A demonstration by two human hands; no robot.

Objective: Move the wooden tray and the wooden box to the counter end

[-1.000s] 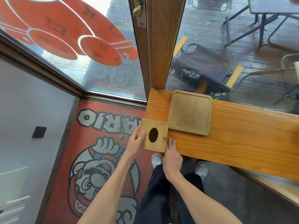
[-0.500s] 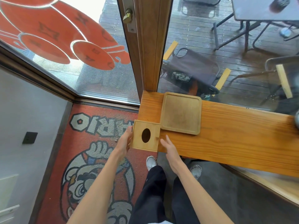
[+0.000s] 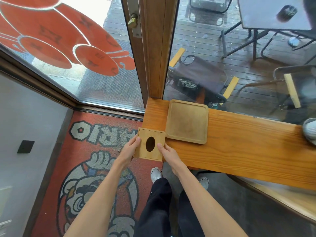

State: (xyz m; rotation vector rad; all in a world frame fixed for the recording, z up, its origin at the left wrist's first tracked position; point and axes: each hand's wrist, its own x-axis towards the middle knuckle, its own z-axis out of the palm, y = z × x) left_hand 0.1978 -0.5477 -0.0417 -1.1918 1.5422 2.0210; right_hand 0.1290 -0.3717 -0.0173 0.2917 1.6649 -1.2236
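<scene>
A square wooden box (image 3: 154,135) with an oval hole in its top stands at the left end of the wooden counter (image 3: 239,144), its top reaching past the counter's left edge. My left hand (image 3: 130,147) presses its left side and my right hand (image 3: 168,153) its right side, thumbs on the top. A flat square wooden tray (image 3: 187,121) lies on the counter just behind and to the right of the box, touching its far right corner, near the window frame.
A wooden door post (image 3: 159,48) and glass door with a brass lock (image 3: 132,23) rise behind the counter end. A red printed doormat (image 3: 95,168) covers the floor on the left. A grey ribbed cup (image 3: 310,130) stands on the counter at the right edge.
Both hands have closed in on the box's sides again after my right hand had loosened. The box and tray stay at the counter's left end.
</scene>
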